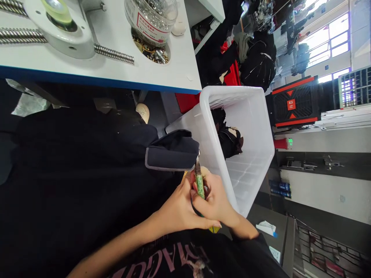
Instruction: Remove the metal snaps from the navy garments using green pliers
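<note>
Pliers (199, 185) with a green mottled handle and metal jaws are between my two hands, jaws pointing away from me. My right hand (216, 195) wraps the handle, its thumb lying along it. My left hand (179, 202) is closed against the same spot from the left, fingers bent; what it grips is hidden. The jaws reach the end of a dark fabric piece (174, 152) with a grey edge, where a small shiny metal bit shows. A scrap of cream material sits behind the fingers. Part of a yellow thing (214, 229) shows below my right hand.
A white bin (252, 116) with dark pieces in it stands just right of my hands. Ahead is a white worktable (179, 73) with a blue edge, bearing a machine with springs (66, 38) and a clear jar (150, 23) over a hole of metal parts. Black cloth (72, 185) covers the left.
</note>
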Action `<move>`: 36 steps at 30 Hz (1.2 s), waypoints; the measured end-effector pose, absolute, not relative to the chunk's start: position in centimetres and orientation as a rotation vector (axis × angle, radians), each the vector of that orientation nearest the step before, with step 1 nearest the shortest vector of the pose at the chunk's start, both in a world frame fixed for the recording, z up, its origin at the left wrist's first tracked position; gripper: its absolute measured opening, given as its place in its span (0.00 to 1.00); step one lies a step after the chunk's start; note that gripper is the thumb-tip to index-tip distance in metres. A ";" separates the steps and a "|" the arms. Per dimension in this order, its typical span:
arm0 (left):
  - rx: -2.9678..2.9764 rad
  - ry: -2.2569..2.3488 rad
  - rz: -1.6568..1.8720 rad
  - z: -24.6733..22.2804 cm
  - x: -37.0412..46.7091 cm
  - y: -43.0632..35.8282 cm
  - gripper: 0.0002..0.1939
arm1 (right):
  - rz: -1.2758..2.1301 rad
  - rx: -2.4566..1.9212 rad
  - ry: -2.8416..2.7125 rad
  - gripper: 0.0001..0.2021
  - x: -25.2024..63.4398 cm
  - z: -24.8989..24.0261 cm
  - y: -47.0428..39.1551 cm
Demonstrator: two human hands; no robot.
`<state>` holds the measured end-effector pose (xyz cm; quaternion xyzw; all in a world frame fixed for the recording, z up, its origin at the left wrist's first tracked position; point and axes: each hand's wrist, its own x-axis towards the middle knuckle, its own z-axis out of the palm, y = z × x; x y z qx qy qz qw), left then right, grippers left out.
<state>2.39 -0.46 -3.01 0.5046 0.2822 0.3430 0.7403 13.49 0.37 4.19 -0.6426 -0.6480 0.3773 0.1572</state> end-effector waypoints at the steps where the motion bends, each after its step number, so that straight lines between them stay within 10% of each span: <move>1: 1.132 0.611 0.724 -3.0 2.0 -0.3 0.46 | 1.081 -1.849 -1.859 0.09 13.5 4.2 0.4; 13: 0.481 0.858 1.356 -2.8 0.2 2.7 0.05 | 0.557 -1.961 -2.083 0.16 14.0 3.9 -0.1; 19: 0.323 1.132 1.793 -0.9 -1.1 4.4 0.03 | 0.494 -2.007 -2.139 0.24 17.2 4.0 -0.7; 36: 0.834 1.180 1.511 0.0 -1.9 2.1 0.09 | 0.190 -1.593 -2.828 0.37 16.5 9.7 4.3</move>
